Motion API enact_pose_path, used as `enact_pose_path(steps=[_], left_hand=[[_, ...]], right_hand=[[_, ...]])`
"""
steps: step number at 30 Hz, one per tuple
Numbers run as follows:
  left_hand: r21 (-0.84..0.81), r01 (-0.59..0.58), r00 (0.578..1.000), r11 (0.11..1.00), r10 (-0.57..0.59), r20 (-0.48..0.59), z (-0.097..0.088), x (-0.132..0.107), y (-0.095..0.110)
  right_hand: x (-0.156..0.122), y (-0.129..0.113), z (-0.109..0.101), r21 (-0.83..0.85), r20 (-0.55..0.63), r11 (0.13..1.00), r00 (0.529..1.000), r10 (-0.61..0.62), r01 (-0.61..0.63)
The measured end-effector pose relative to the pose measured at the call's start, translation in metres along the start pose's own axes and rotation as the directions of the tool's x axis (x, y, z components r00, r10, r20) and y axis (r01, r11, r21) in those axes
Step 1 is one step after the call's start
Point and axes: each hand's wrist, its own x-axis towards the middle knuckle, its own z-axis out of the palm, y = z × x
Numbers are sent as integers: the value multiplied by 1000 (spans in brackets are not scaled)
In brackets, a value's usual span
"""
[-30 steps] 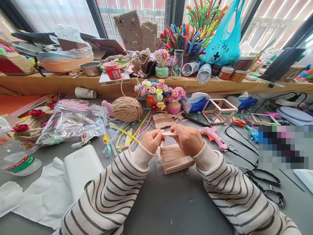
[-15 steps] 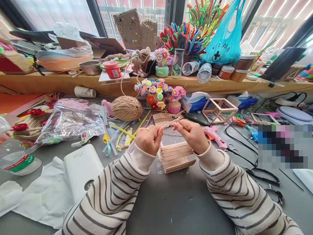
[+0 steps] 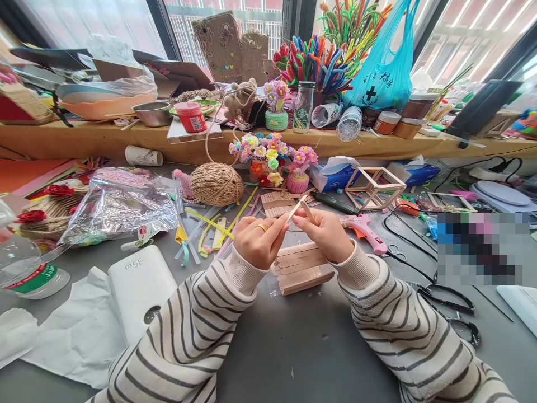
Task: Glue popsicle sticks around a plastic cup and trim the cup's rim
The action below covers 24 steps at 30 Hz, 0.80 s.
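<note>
My left hand, a ring on one finger, pinches a thin wooden craft stick that slants up to the right. In my right hand is a second craft stick, gripped between thumb and fingers. The two sticks nearly meet above the table; whether they touch I cannot tell. Just below my hands lies a small box-like piece made of craft sticks, its upper part covered by my fingers. Beyond them is a pile of loose craft sticks.
A pink glue gun lies right of my right hand, its cable near black-handled scissors. Behind stand a twine ball and a wooden stick frame. A white power bank lies left of my left sleeve.
My hands have turned so that both sticks now point upward, where they lay flatter before. My right hand has shifted slightly left and down. The camera view has moved a little.
</note>
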Motion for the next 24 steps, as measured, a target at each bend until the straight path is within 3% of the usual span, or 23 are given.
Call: enact_pose_path(steps=[10,14,17,21,24], left_hand=[[205,-40,996,978,22,92,-8,5,6],[110,17,993,994,-29,110,-7,5,7],[-68,139,982,988,-129,135,-3,4,6],[-345,391,912,853,-308,272,0,5,5],[-455,599,795,659,-418,440,-2,8,4]], right_hand=[[-5,-6,4,-238,-155,970,984,-87,48],[-7,-8,6,-221,-170,974,982,-79,40],[-8,-7,6,-202,-171,979,983,-69,34],[-8,-10,5,-200,-172,979,983,-61,26],[-8,-12,4,-199,-177,980,982,-62,26]])
